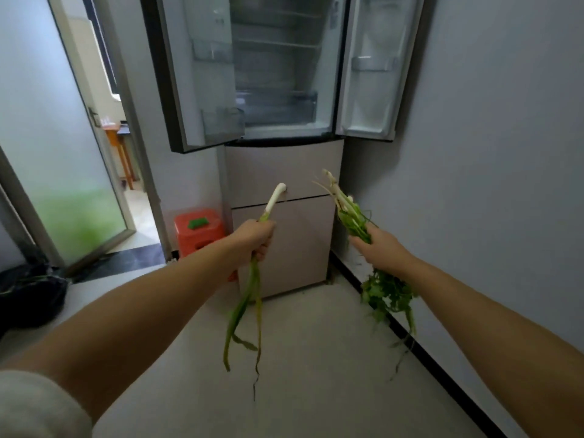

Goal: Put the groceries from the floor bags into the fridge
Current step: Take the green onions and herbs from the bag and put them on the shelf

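Note:
My left hand [256, 238] grips a green onion [274, 199], its white bulb end pointing up and its long green leaves hanging below my fist. My right hand [377, 249] holds a bunch of cilantro [384, 290], with pale roots sticking up and leafy tops drooping toward the floor. Both hands are stretched toward the fridge [284, 172] ahead. Its two upper doors stand wide apart, showing bare glass shelves [278, 44] and a clear drawer. The lower drawers are closed. A dark bag [30, 298] lies on the floor at the far left.
An orange plastic stool [197, 230] with a green patch stands left of the fridge. A frosted glass door [60, 153] is ajar at the left, leading to another room. A grey wall [489, 153] with dark skirting runs along the right.

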`<state>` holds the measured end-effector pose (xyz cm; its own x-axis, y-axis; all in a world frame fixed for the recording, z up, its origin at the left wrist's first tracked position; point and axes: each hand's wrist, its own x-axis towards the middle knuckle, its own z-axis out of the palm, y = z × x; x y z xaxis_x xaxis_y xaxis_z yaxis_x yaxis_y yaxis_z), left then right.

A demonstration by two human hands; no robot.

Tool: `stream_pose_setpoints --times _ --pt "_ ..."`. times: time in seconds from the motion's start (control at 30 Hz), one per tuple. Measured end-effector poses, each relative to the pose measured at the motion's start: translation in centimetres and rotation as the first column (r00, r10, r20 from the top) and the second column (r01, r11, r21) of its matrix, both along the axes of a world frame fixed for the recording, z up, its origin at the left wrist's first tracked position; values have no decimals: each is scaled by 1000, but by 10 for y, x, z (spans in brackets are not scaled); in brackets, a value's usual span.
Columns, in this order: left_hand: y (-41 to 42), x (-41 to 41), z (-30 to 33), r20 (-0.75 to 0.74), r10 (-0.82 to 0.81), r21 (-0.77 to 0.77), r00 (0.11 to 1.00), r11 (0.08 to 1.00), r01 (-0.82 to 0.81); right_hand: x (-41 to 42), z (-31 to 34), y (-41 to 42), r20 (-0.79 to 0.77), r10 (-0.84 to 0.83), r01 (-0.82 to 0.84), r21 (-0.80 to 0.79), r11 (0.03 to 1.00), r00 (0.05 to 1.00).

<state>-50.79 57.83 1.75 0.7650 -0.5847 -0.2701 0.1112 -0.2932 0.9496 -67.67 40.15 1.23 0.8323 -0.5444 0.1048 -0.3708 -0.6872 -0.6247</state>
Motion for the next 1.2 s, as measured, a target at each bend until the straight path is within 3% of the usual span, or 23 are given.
stream_pose_setpoints --times 0.3,0.7,0.87,1.2 --pt "-142 124 29 52 -42 -38 998 998 44 121 28 -146 87 -3 10 -79 997 996" --pt "-323 298 67 79 159 -99 984 984 -151 326 85 -364 133 164 -141 -172 975 977" --pt "-367 376 75 19 213 -138 977 968 -208 423 104 -416 147 250 -219 -199 955 957" --pt "-467 577 153 121 158 -279 980 953 -120 639 185 -492 164 347 -238 -465 853 923"
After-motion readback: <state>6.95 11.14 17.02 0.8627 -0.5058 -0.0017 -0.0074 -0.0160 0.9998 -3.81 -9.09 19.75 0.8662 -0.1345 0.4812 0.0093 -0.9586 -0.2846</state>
